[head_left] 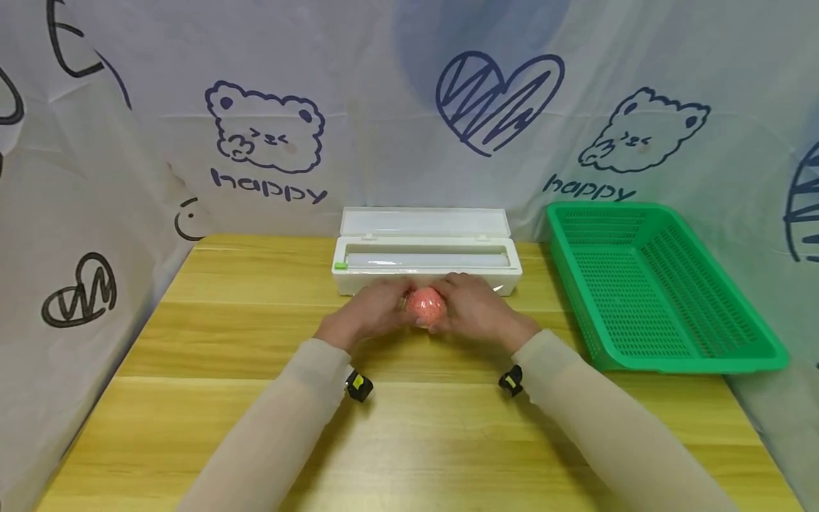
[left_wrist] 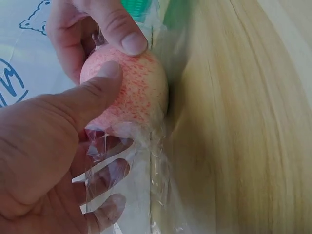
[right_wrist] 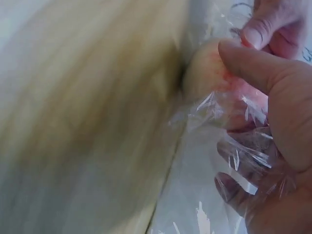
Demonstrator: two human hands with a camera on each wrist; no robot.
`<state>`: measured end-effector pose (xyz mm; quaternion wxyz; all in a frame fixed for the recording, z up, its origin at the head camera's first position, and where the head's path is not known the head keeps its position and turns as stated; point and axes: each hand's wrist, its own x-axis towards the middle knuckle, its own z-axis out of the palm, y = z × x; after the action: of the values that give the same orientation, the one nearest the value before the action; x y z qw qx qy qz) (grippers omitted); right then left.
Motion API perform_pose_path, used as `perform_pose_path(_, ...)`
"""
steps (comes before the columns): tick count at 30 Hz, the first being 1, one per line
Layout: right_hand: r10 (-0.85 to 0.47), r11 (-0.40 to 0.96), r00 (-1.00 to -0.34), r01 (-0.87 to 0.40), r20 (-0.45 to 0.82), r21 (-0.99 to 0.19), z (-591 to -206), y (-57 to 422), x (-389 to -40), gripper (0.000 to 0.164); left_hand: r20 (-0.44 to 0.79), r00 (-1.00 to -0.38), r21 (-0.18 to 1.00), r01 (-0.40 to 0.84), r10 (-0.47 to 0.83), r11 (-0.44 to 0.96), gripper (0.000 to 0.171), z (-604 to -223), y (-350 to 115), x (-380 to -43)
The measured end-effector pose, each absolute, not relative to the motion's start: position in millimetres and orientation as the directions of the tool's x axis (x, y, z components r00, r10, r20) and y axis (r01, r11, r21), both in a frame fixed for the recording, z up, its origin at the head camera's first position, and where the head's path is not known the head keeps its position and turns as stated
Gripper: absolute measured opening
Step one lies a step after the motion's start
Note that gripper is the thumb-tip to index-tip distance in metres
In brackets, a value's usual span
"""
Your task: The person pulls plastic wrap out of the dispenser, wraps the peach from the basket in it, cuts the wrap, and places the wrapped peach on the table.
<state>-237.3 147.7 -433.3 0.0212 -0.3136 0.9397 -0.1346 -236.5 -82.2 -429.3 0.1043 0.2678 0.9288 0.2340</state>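
- Pale sleeves (head_left: 281,419) reach over a wood-grain desk (head_left: 429,448).
- The left hand (head_left: 377,307) and right hand (head_left: 476,309) hold a pink-speckled ball (head_left: 426,304) between them, thumbs on its surface, clear film (left_wrist: 141,134) across their fingers.
- Just beyond the ball, a white box (head_left: 352,284) stands with its lid raised.
- To the right sits a green basket (head_left: 633,306).
- Behind hangs a bear-patterned cloth (head_left: 384,149).

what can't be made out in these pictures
Head: lower middle front of white rectangular plastic box, behind left hand and right hand.
Head: underside of round pink-speckled cream ball, hidden by its top.
Left wrist: lower end of clear plastic film, cut off by bottom edge.
Right wrist: grain of tan wooden tabletop, blurred.
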Motion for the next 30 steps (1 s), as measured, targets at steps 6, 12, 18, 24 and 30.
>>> perform_pose_path(6, -0.606, 0.729, -0.783, -0.617, 0.14, -0.296, -436, 150, -238, 0.057, -0.052, -0.841, 0.493, 0.447, 0.538, 0.746, 0.049, -430, -84, -236)
perform_pose_path(12, -0.617, 0.722, -0.778, -0.621, 0.121, -0.305, -435, 152, -242, 0.051, -0.04, -0.827, 0.511, 0.466, 0.561, 0.723, 0.046, -430, -85, -237)
perform_pose_path(18, -0.587, 0.771, -0.803, -0.593, 0.104, -0.231, -434, 152, -239, 0.059, -0.011, -0.841, 0.444, 0.481, 0.542, 0.756, 0.046, -430, -79, -235)
perform_pose_path(24, -0.558, 0.803, -0.826, -0.562, 0.084, -0.196, -438, 152, -232, 0.068, -0.004, -0.869, 0.344, 0.463, 0.495, 0.817, 0.046, -430, -76, -230)
perform_pose_path(30, -0.566, 0.801, -0.819, -0.573, 0.094, -0.172, -437, 154, -233, 0.069, -0.03, -0.895, 0.31, 0.415, 0.445, 0.855, 0.065, -428, -87, -226)
